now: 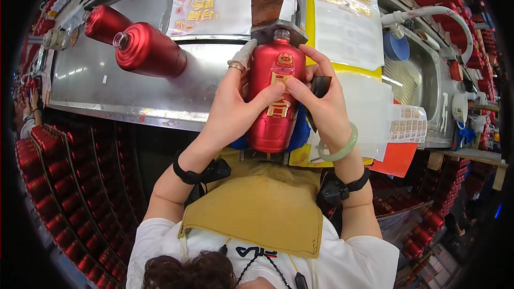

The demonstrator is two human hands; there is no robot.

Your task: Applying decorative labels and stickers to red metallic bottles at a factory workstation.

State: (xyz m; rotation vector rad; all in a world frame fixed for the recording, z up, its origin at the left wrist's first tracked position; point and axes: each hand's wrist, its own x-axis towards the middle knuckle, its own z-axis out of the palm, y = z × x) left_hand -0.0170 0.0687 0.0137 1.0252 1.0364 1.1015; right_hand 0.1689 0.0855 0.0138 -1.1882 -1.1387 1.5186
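A shiny red bottle (270,128) with a clear glass neck lies in front of me, its neck against a metal stop (300,36) and its base toward my body. Gold character stickers (278,108) run down its upper face. My left hand (235,96) grips the bottle's left side, thumb pressed on the gold characters; a white cover wraps a finger. From the other side my right hand (329,101) closes round it, its thumb meeting the left one on the stickers. Tucked in the right hand is a dark flat piece (320,88) whose kind I cannot make out.
Two more red bottles (152,53) lie on the steel worktop (80,83) at left. Sticker sheets (345,27) lie at right and at the back. Farther right stands a sink (428,83) with a white tap (460,13) and blue cup (396,47). Racked red bottles (59,182) fill the lower left.
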